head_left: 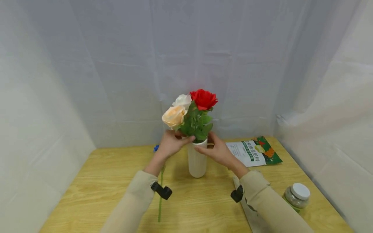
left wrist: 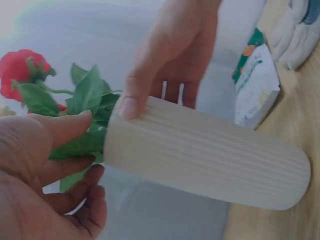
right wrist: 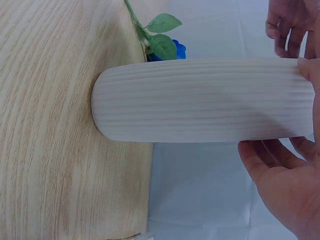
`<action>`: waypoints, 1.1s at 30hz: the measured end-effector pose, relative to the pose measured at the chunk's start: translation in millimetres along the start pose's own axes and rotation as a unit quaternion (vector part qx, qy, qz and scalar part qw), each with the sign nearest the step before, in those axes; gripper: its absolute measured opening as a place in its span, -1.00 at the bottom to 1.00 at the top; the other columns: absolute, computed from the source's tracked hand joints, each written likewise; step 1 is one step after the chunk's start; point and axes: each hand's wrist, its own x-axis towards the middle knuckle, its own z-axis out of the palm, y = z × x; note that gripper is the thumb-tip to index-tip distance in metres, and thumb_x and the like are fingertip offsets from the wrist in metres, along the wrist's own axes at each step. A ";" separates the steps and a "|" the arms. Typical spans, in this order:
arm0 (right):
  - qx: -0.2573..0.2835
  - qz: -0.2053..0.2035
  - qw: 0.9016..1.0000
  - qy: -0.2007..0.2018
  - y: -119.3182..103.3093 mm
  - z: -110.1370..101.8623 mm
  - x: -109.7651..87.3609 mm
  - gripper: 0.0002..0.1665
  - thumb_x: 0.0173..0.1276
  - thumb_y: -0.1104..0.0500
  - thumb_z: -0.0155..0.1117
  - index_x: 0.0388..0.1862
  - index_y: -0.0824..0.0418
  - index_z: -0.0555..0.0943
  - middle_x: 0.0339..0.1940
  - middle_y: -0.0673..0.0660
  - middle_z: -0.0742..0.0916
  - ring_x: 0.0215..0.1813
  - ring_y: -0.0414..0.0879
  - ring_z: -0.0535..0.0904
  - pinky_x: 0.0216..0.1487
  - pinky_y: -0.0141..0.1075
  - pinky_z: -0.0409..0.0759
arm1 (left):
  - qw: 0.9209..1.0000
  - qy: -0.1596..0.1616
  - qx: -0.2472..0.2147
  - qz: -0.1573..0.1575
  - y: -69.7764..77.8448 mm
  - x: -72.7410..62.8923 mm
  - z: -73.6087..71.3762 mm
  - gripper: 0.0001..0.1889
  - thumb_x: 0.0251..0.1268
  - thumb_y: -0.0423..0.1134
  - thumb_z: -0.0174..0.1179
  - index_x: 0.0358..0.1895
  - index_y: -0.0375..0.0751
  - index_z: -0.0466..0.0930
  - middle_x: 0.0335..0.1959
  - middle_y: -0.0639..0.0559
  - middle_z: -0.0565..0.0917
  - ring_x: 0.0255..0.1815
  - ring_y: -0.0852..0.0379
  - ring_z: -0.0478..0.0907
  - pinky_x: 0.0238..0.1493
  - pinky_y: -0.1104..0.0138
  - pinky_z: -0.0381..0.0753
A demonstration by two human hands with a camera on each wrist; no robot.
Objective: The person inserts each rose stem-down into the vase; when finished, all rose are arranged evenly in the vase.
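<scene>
A white ribbed vase (head_left: pixel 197 160) stands upright on the table, holding a red rose (head_left: pixel 204 99), a white rose (head_left: pixel 183 101) and a peach rose (head_left: pixel 175 116) with green leaves (head_left: pixel 199 124). My right hand (head_left: pixel 218 150) grips the vase near its rim, the thumb on the near side and the fingers round the far side. At the left of the rim, my left hand (head_left: pixel 172 144) has its thumb and curled fingers about the leafy stems below the peach rose. The leaves hide part of these fingertips. In the left wrist view the thumb (left wrist: pixel 70 127) lies over the leaves.
A blue flower (head_left: pixel 156 148) with a long green stem (head_left: pixel 160 204) lies left of the vase, partly behind my left forearm. To the right are a green and white printed packet (head_left: pixel 250 152), a white-lidded jar (head_left: pixel 297 195) and pale gloves (left wrist: pixel 295 37). White sheeting (head_left: pixel 186 64) surrounds the table.
</scene>
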 end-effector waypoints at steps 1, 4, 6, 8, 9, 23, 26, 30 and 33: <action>-0.001 0.000 1.000 0.001 0.2 0.3 0.1 -0.06 0.43 -0.10 0.47 0.65 0.04 0.25 0.40 0.18 0.60 0.38 0.10 0.57 0.39 0.08 0.62 | 1.000 0.005 -0.016 -0.002 0.0 -0.7 -1.6 -0.62 0.29 -0.18 0.51 0.06 -0.33 0.72 -0.49 0.01 0.70 -0.49 0.22 0.44 -0.42 0.37 0.45; -0.006 -0.001 1.000 0.001 0.3 0.4 0.2 -0.07 0.43 -0.10 0.47 0.64 0.06 0.26 0.39 0.19 0.61 0.37 0.10 0.58 0.37 0.06 0.63 | 0.997 0.032 -0.067 -0.012 0.2 -2.3 -3.4 -0.60 0.27 -0.20 0.53 0.10 -0.30 0.71 -0.30 -0.02 0.80 -0.32 0.21 0.60 -0.27 0.33 0.61; -0.007 0.001 1.000 0.001 0.2 0.0 0.8 -0.09 0.43 -0.10 0.47 0.62 0.07 0.28 0.37 0.19 0.62 0.36 0.09 0.58 0.37 0.05 0.63 | 0.995 0.052 -0.082 -0.017 -1.1 -2.0 -2.3 -0.73 0.28 -0.18 0.53 -0.17 -0.34 0.76 -0.47 0.05 0.74 -0.44 0.23 0.56 -0.36 0.35 0.56; -0.008 -0.002 1.000 0.001 0.4 -0.1 1.3 -0.09 0.43 -0.08 0.47 0.62 0.08 0.28 0.37 0.20 0.62 0.36 0.10 0.59 0.37 0.06 0.63 | 0.993 0.069 -0.096 -0.004 -3.2 -0.8 1.0 -0.75 0.27 -0.21 0.53 -0.35 -0.36 0.73 -0.62 0.15 0.63 -0.56 0.26 0.44 -0.47 0.38 0.46; -0.006 -0.002 1.000 0.002 0.3 0.1 1.5 -0.10 0.43 -0.07 0.48 0.62 0.07 0.29 0.37 0.20 0.63 0.36 0.10 0.59 0.37 0.06 0.63 | 0.992 0.078 -0.096 0.009 -4.9 0.5 3.2 -0.73 0.27 -0.22 0.53 -0.41 -0.38 0.73 -0.66 0.19 0.59 -0.61 0.27 0.38 -0.52 0.40 0.39; -0.001 -0.005 1.000 0.006 0.7 1.4 2.5 -0.07 0.45 -0.02 0.46 0.66 0.06 0.24 0.41 0.22 0.61 0.38 0.13 0.58 0.37 0.08 0.62 | 0.993 0.113 0.009 0.027 -8.0 12.9 23.2 -0.72 0.25 -0.18 0.53 -0.25 -0.41 0.85 -0.18 -0.28 0.84 -0.13 -0.18 0.79 -0.15 0.07 0.78; -0.007 -0.003 1.000 0.009 -0.2 2.0 2.8 -0.07 0.45 -0.02 0.47 0.66 0.06 0.23 0.40 0.22 0.61 0.37 0.13 0.58 0.38 0.08 0.62 | 0.995 0.102 0.021 0.002 -11.8 13.1 24.3 -0.68 0.24 -0.16 0.52 -0.22 -0.44 0.84 -0.11 -0.30 0.83 0.01 -0.25 0.77 -0.03 -0.05 0.78; -0.010 -0.003 1.000 0.009 0.1 3.9 2.9 -0.07 0.43 -0.04 0.49 0.64 0.05 0.26 0.35 0.20 0.64 0.33 0.11 0.60 0.36 0.06 0.63 | 0.995 0.095 0.001 -0.031 -16.1 11.8 24.7 -0.65 0.23 -0.14 0.53 -0.17 -0.45 0.83 -0.08 -0.32 0.82 0.01 -0.23 0.75 -0.05 0.03 0.78; -0.012 0.001 1.000 0.010 0.3 5.2 2.8 -0.07 0.43 -0.06 0.48 0.65 0.04 0.25 0.35 0.18 0.63 0.33 0.09 0.60 0.36 0.05 0.64 | 0.993 0.078 -0.057 -0.070 -18.9 10.5 23.1 -0.65 0.23 -0.15 0.53 -0.10 -0.40 0.83 -0.09 -0.26 0.84 0.00 -0.16 0.75 -0.05 0.14 0.73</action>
